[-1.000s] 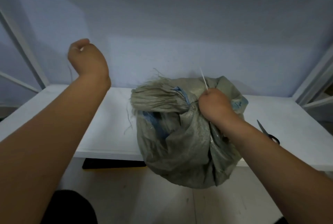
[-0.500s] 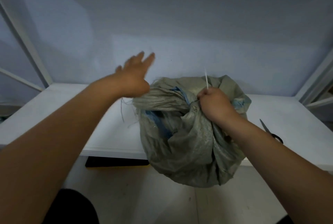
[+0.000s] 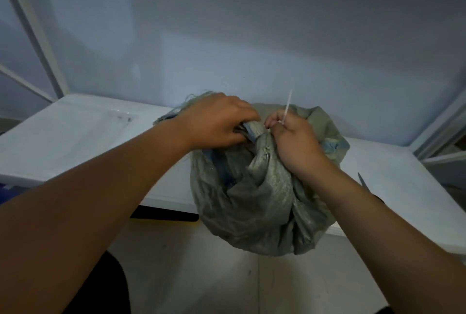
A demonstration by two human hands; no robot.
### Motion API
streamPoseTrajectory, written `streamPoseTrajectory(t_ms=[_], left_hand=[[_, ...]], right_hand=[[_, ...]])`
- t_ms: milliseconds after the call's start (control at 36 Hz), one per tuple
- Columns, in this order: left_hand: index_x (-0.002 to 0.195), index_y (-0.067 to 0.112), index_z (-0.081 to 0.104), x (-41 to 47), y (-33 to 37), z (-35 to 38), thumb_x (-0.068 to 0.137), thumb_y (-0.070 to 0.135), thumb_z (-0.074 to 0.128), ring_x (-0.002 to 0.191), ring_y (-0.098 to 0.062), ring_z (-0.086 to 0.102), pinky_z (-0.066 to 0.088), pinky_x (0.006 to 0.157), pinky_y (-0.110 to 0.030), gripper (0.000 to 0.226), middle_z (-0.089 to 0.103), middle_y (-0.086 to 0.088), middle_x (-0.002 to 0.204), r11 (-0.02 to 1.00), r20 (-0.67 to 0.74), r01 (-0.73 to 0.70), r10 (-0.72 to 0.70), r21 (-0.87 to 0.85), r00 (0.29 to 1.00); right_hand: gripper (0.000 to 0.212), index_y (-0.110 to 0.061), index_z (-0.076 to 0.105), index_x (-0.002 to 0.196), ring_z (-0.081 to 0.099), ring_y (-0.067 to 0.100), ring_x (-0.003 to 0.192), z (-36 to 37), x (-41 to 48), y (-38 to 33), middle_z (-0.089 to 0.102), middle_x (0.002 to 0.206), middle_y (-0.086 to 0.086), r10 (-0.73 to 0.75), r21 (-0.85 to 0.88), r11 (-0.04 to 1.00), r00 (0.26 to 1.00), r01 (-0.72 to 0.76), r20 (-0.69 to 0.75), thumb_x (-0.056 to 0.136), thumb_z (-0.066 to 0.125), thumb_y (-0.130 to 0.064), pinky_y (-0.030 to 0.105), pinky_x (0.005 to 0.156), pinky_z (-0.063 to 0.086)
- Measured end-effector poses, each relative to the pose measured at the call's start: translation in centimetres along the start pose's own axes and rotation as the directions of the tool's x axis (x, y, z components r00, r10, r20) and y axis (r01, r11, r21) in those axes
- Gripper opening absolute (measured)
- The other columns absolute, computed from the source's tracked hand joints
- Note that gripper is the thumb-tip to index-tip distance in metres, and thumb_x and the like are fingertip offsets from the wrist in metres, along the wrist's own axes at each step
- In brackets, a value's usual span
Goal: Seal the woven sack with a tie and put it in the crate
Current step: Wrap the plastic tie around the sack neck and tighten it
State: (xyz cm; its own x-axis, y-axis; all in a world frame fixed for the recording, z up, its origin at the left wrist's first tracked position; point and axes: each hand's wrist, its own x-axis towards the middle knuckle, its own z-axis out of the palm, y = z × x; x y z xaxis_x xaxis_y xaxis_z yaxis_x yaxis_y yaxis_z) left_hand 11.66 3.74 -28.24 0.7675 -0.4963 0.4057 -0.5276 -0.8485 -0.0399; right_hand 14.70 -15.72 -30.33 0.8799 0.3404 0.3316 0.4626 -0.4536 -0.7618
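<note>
Gathered sack (image 3: pixel 252 200) neck gripped by left hand (image 3: pixel 216 122) — bunching it; right hand (image 3: pixel 292 137) fingers (image 3: pixel 272 121) pinch tie (image 3: pixel 288 105) (tail upright) for tightening.

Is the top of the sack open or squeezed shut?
Squeezed shut: the left hand grips the sack at its gathered neck, and the right hand pinches the white tie there. Whether it is tight, cannot tell.

A bare packing workroom. White table (image 3: pixel 63 142) under the left hand (image 3: pixel 214 124) and right hand (image 3: pixel 295 142); blank wall (image 3: pixel 252 48) beyond them.
</note>
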Motion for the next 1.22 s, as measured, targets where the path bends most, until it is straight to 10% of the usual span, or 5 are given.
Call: streamPoseTrajectory(t_ms=[278, 500, 722, 944, 1222], left_hand=[[0.095, 0.016, 0.076, -2.4, -3.5, -0.9, 0.095, 0.06, 0.036, 0.082, -0.021, 0.065, 0.053, 0.078, -0.041, 0.059, 0.073, -0.002, 0.091, 0.936, -0.21, 0.339, -0.351, -0.091, 0.913], [0.159, 0.008, 0.01, -1.8, -5.5, 0.1, 0.104, 0.015, 0.046, 0.146, -0.027, 0.034, 0.025, 0.117, -0.031, 0.066, 0.029, -0.015, 0.16, 0.221, -0.11, 0.682, -0.973, -0.697, 0.203], [0.16, 0.02, -0.001, 0.2, 1.9, -0.9, 0.076, 0.003, 0.067, 0.154, -0.019, 0.01, 0.028, 0.121, -0.039, 0.11, 0.006, -0.001, 0.167, 0.897, -0.108, 0.199, -0.26, -0.395, 0.959], [0.154, 0.032, -0.023, 1.2, 4.1, 1.1, 0.07, 0.001, 0.073, 0.084, -0.014, 0.064, 0.053, 0.095, -0.045, 0.13, 0.064, 0.0, 0.089, 0.881, 0.187, 0.232, -0.167, -0.413, 0.968], [0.068, 0.02, 0.047, 0.8, 3.5, 0.6, 0.083, 0.018, 0.06, 0.064, -0.021, 0.048, 0.037, 0.06, -0.028, 0.019, 0.044, 0.004, 0.061, 0.935, 0.136, 0.333, -0.317, -0.121, 0.939]], right_hand=[[0.025, -0.016, 0.061, 0.085, 0.053, 0.008, 0.074, -0.2, 0.4, 0.2, 0.06, 0.08, -0.003, 0.079, -0.066, 0.995, 0.997, -0.079, -0.011, 0.105, 0.046, -0.014, 0.026, 0.068, 0.041], [0.024, -0.003, 0.066, 0.097, 0.055, 0.018, 0.077, -0.8, 0.6, 1.1, 0.061, 0.081, 0.002, 0.149, -0.136, 0.978, 0.987, -0.155, -0.057, 0.104, 0.047, -0.016, 0.031, 0.071, 0.041], [0.011, -0.009, 0.058, 0.103, 0.062, 0.027, 0.083, -0.5, -0.3, -0.5, 0.067, 0.09, 0.01, -0.113, -0.268, 0.958, 0.994, 0.106, -0.01, 0.103, 0.048, -0.015, 0.037, 0.073, 0.048], [0.025, -0.006, 0.054, 0.123, 0.066, 0.029, 0.075, -0.6, -1.3, -1.3, 0.07, 0.089, 0.012, -0.372, -0.285, 0.887, 0.928, 0.362, 0.02, 0.105, 0.044, -0.02, 0.047, 0.066, 0.053], [0.017, -0.011, 0.06, 0.089, 0.057, 0.018, 0.057, 0.2, -0.7, -1.4, 0.062, 0.065, -0.003, -0.388, -0.237, 0.905, 0.914, 0.353, -0.121, 0.101, 0.057, -0.024, 0.039, 0.057, 0.049]])
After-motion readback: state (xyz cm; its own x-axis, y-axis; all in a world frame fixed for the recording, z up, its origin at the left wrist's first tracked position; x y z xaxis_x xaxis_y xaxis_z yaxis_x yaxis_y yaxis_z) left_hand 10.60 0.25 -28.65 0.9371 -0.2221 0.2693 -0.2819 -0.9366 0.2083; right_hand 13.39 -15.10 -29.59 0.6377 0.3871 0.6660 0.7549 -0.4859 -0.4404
